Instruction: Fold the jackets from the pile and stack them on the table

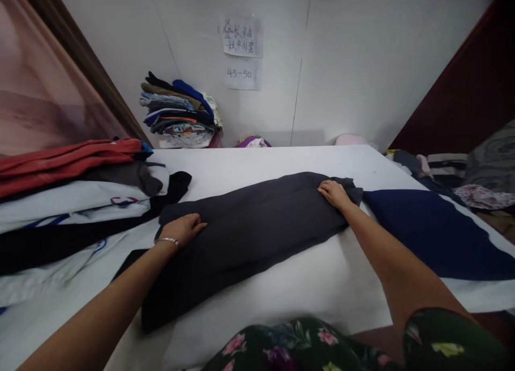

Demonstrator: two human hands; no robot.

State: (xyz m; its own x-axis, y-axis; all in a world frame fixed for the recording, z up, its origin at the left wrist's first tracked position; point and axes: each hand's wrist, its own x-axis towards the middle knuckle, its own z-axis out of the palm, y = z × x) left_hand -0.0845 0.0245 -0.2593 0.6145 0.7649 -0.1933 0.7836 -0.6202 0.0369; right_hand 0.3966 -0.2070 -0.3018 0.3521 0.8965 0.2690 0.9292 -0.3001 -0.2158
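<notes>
A dark grey garment [257,228] lies folded into a long strip, slanting across the white table; its exact kind cannot be told. On its left part is my left hand [183,228], a silver bracelet at the wrist, with fingers and thumb closed on the cloth. My right hand [335,194] grips the top layer near the right end, its fingers bent together. A blacker part of the cloth spreads out at the lower left. Both fingertips are partly hidden against the fabric.
Several clothes, a red one [76,164] on top, are heaped at the left. A navy cloth [434,231] lies right of the garment. Behind the white table [249,161] stands a stack of folded clothes [181,110] by the wall. More clothes [446,167] lie beyond the right edge.
</notes>
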